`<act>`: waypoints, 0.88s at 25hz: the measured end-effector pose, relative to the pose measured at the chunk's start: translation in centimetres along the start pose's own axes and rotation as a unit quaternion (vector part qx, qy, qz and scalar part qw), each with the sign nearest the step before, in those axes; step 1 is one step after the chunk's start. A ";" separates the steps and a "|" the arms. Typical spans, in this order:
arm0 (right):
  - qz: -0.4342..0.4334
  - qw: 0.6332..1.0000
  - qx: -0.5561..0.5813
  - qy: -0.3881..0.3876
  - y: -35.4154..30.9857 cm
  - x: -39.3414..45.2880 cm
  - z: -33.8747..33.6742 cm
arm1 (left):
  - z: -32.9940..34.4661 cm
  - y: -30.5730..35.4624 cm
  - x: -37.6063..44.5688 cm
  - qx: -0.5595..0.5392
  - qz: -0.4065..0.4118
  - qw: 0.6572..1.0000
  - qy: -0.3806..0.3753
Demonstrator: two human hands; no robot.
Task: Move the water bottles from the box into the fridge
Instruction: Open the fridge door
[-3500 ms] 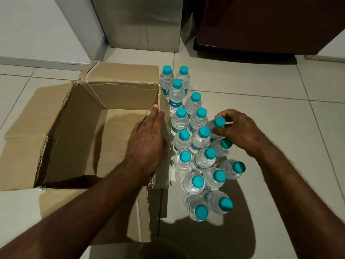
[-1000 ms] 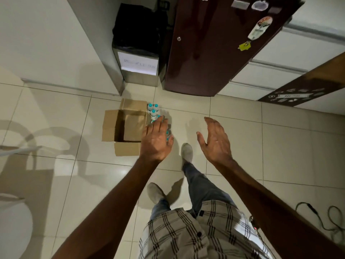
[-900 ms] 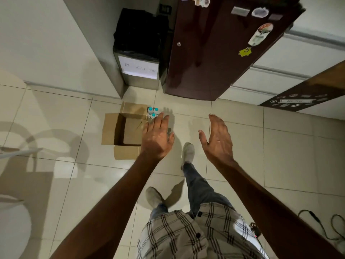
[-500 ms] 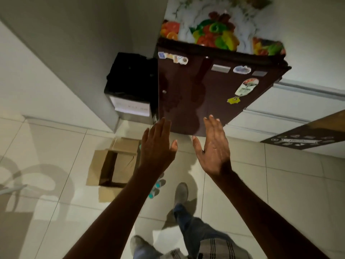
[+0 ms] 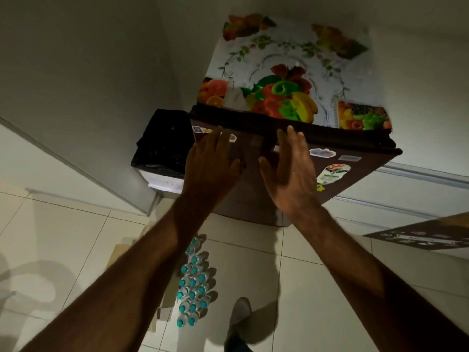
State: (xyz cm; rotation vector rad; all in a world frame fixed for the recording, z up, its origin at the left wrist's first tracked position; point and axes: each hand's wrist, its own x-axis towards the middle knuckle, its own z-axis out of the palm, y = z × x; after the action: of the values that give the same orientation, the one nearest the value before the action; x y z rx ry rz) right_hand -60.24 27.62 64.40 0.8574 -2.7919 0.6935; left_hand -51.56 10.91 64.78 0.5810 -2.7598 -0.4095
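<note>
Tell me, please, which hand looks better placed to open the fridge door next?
Probably the right hand: its open fingertips reach the top edge of the closed fridge door, while the left hand lies flat lower on the door face. No handle is visible, so this is tentative.

Your water bottles (image 5: 193, 285) stand upright on the pale floor tiles in a tight cluster of two or three rows, clear plastic with teal caps, just right of the cardboard box (image 5: 119, 252), of which you see only a tan sliver behind your left forearm. The fridge (image 5: 355, 171) rises beyond them, a dark maroon cabinet with its door shut, stickers scattered over the door front and a fruit-printed cover spread across its top.
</note>
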 end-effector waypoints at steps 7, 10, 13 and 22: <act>-0.025 0.993 -0.081 -0.081 1.4 4.2 2.8 | 1.8 -1.0 5.4 0.082 -0.023 0.993 -0.081; -0.042 0.992 -0.095 -0.069 1.7 3.9 3.3 | 2.5 -1.0 4.8 0.071 -0.025 0.995 -0.068; -0.042 0.994 -0.074 -0.062 1.5 3.8 3.0 | 2.4 -0.8 4.8 0.071 -0.024 0.995 -0.069; -0.065 0.994 -0.044 -0.074 1.9 2.9 1.9 | 1.0 -0.4 3.8 0.108 -0.018 0.988 -0.106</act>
State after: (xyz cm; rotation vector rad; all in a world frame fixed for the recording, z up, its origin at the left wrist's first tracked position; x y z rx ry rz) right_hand -63.71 26.67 62.74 1.1018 -2.8367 0.5024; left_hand -55.09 9.20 64.55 0.6731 -3.0260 -0.1906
